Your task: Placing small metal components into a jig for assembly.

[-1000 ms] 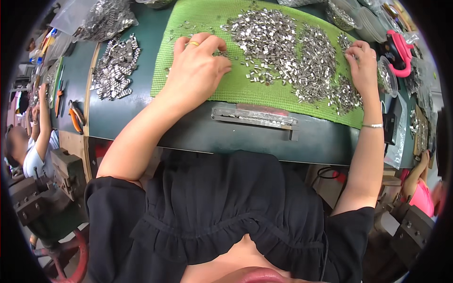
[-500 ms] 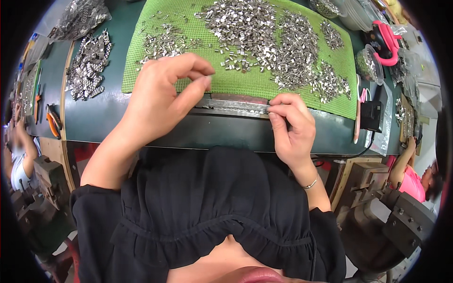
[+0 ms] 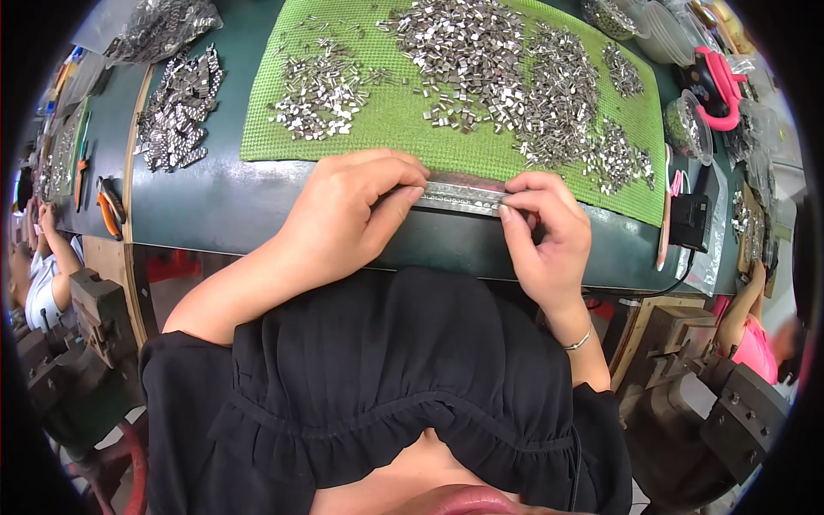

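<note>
A narrow metal strip [image 3: 463, 196] lies along the near edge of the green mat, with a row of small bright pieces along it. My left hand [image 3: 356, 210] has thumb and forefinger closed on its left part and hides that part. Whether a small piece is also between those fingertips cannot be made out. Thumb and fingers of my right hand [image 3: 549, 227] pinch the strip's right end. Just beyond, on the textured green mat [image 3: 386, 152], lie heaps of small silvery metal pieces [image 3: 468, 56], with a smaller heap [image 3: 318, 99] to the left.
Left on the dark green table [image 3: 206, 193] are a pile of metal chain links [image 3: 180, 112], a plastic bag [image 3: 163, 30] and orange-handled pliers [image 3: 110, 208]. Rightward stand a clear tub [image 3: 687, 129], a pink-handled object [image 3: 725, 90] and a black adapter [image 3: 689, 219]. Other people sit at both sides.
My left hand has come down and right from above the mat's edge onto the strip, and its fingers have closed. My right hand stays at the strip's right end. The whole view has shifted slightly.
</note>
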The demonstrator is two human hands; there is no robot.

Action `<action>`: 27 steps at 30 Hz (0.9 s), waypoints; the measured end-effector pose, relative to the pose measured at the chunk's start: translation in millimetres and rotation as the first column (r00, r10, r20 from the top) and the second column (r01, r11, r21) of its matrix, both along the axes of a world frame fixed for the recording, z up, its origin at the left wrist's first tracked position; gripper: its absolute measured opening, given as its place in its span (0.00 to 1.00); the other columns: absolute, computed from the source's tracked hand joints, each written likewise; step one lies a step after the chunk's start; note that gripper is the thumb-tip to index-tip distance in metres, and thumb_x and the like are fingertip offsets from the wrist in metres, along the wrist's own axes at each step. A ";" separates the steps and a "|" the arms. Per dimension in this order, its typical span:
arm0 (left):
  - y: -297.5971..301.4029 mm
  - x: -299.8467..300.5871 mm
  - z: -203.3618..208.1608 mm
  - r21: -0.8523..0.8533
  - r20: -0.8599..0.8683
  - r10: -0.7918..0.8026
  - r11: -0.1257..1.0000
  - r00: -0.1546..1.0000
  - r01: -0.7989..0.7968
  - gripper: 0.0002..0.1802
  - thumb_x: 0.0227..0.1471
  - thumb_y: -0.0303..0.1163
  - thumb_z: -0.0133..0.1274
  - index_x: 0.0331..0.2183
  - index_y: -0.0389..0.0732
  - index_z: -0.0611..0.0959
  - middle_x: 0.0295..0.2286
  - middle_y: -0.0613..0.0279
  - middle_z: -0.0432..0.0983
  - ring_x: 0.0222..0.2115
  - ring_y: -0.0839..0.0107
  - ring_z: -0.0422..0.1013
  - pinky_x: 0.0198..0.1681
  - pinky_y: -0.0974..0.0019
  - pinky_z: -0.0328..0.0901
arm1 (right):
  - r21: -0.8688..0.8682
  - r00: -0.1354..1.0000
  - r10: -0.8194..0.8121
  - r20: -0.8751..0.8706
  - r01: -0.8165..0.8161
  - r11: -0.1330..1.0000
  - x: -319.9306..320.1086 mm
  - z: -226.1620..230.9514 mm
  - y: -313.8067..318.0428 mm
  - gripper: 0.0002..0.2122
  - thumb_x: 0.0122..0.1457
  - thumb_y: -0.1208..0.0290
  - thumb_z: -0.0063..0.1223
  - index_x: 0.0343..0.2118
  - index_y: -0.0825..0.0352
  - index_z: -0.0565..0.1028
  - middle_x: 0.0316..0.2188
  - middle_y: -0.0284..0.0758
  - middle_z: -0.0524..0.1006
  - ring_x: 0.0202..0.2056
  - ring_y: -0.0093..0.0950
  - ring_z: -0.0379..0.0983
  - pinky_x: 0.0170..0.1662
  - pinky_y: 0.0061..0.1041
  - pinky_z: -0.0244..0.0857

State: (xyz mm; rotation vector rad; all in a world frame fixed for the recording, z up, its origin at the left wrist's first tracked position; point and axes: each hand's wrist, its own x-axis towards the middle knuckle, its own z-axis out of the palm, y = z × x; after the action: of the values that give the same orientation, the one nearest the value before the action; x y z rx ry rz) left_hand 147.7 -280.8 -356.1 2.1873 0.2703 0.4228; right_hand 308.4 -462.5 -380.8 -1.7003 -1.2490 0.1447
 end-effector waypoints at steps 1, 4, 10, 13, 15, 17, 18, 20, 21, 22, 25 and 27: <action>0.0 -0.3 0.0 0.047 0.005 -0.007 0.999 1.000 0.006 0.03 0.51 0.18 0.56 0.32 0.32 0.81 0.35 0.51 0.82 0.34 0.58 0.79 0.38 0.64 0.72 | -0.036 0.995 -0.005 -0.104 0.002 0.999 0.6 -0.5 -0.6 0.04 0.52 0.85 0.57 0.30 0.71 0.76 0.33 0.35 0.76 0.21 0.19 0.66 0.24 0.19 0.60; 1.3 0.9 -1.5 0.115 0.037 -0.034 0.993 0.999 0.030 0.04 0.49 0.17 0.57 0.31 0.32 0.81 0.34 0.51 0.81 0.33 0.57 0.79 0.37 0.64 0.72 | -0.057 0.981 -0.017 -0.195 0.006 0.998 0.6 -2.1 -0.8 0.03 0.52 0.85 0.57 0.30 0.71 0.76 0.34 0.33 0.77 0.18 0.14 0.61 0.21 0.17 0.55; 10.3 -1.3 -3.1 0.142 0.014 -0.030 0.990 0.999 0.027 0.12 0.45 0.20 0.62 0.35 0.35 0.82 0.36 0.52 0.80 0.38 0.56 0.78 0.41 0.62 0.71 | -0.053 0.984 -0.022 -0.177 0.013 0.999 -4.0 0.6 5.7 0.04 0.53 0.85 0.56 0.30 0.71 0.76 0.34 0.33 0.76 0.17 0.14 0.61 0.21 0.17 0.55; 26.1 3.8 1.6 0.377 0.005 0.026 0.926 1.000 -0.026 0.26 0.48 0.31 0.63 0.50 0.38 0.78 0.50 0.51 0.74 0.53 0.51 0.69 0.56 0.53 0.61 | -0.047 0.988 -0.003 -0.153 -0.004 0.999 -6.8 2.5 12.1 0.04 0.53 0.85 0.56 0.31 0.72 0.75 0.33 0.34 0.76 0.18 0.16 0.64 0.21 0.18 0.57; 43.2 17.4 2.3 0.620 -0.028 0.141 0.779 0.990 -0.094 0.30 0.53 0.38 0.60 0.55 0.38 0.73 0.56 0.53 0.68 0.60 0.50 0.60 0.62 0.43 0.52 | -0.086 0.988 0.042 -0.148 -0.055 0.995 -7.7 10.8 16.6 0.04 0.52 0.84 0.57 0.30 0.72 0.75 0.33 0.36 0.75 0.20 0.21 0.67 0.22 0.20 0.59; 50.9 21.6 0.9 0.692 -0.232 0.242 0.722 0.942 -0.015 0.33 0.57 0.46 0.54 0.59 0.38 0.69 0.60 0.55 0.63 0.64 0.50 0.54 0.64 0.34 0.44 | -0.114 0.987 0.091 -0.131 -0.106 0.988 -5.9 20.2 19.1 0.03 0.52 0.83 0.57 0.30 0.72 0.75 0.33 0.37 0.75 0.21 0.23 0.68 0.23 0.21 0.60; 54.6 24.0 0.1 0.720 -0.308 0.258 0.693 0.916 0.047 0.34 0.58 0.48 0.52 0.59 0.37 0.69 0.60 0.54 0.63 0.64 0.50 0.54 0.64 0.33 0.43 | -0.156 0.984 0.129 -0.121 -0.148 0.977 -2.8 23.2 22.2 0.03 0.52 0.82 0.58 0.30 0.72 0.75 0.32 0.37 0.75 0.22 0.26 0.69 0.24 0.22 0.62; 50.4 20.3 4.1 0.703 -0.357 0.216 0.703 0.909 0.109 0.35 0.59 0.51 0.49 0.58 0.36 0.70 0.61 0.55 0.63 0.64 0.51 0.55 0.64 0.31 0.42 | -0.132 0.989 0.116 0.095 -0.103 0.986 6.1 25.1 34.1 0.05 0.51 0.79 0.60 0.30 0.70 0.76 0.33 0.39 0.75 0.29 0.35 0.71 0.33 0.30 0.66; 46.8 16.1 6.1 0.687 -0.379 0.189 0.713 0.906 0.139 0.34 0.59 0.51 0.49 0.58 0.36 0.70 0.61 0.55 0.63 0.64 0.51 0.55 0.64 0.31 0.42 | -0.088 0.961 0.095 0.260 -0.075 0.993 11.5 24.0 41.3 0.05 0.50 0.79 0.60 0.30 0.70 0.76 0.33 0.39 0.75 0.32 0.38 0.71 0.36 0.32 0.66; 45.2 11.0 8.5 0.662 -0.396 0.160 0.732 0.904 0.161 0.34 0.59 0.52 0.49 0.57 0.37 0.71 0.61 0.56 0.62 0.64 0.51 0.55 0.63 0.29 0.41 | -0.135 0.954 0.107 0.280 -0.071 0.988 15.0 27.6 50.7 0.06 0.49 0.79 0.60 0.31 0.69 0.77 0.34 0.38 0.74 0.37 0.39 0.70 0.41 0.36 0.65; 36.0 -6.5 11.8 0.618 -0.390 0.102 0.766 0.915 0.178 0.32 0.57 0.51 0.51 0.56 0.40 0.73 0.61 0.58 0.61 0.64 0.50 0.53 0.61 0.24 0.41 | -0.122 0.908 0.141 0.394 -0.101 0.987 22.5 26.3 89.7 0.06 0.49 0.79 0.59 0.31 0.65 0.79 0.35 0.36 0.72 0.39 0.38 0.68 0.43 0.37 0.62; 33.4 -12.4 10.2 0.578 -0.407 0.043 0.785 0.912 0.221 0.33 0.57 0.51 0.52 0.57 0.41 0.72 0.62 0.59 0.61 0.64 0.51 0.54 0.60 0.22 0.41 | -0.135 0.850 0.149 0.505 -0.092 0.987 30.3 21.7 112.0 0.08 0.50 0.79 0.59 0.34 0.64 0.80 0.36 0.35 0.73 0.40 0.37 0.68 0.44 0.35 0.62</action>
State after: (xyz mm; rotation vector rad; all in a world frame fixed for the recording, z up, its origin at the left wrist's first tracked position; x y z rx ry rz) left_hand 135.3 -247.3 -345.9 2.9252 0.2698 -0.0233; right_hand 338.7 -350.5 -359.1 -1.8164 -1.7722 -0.1895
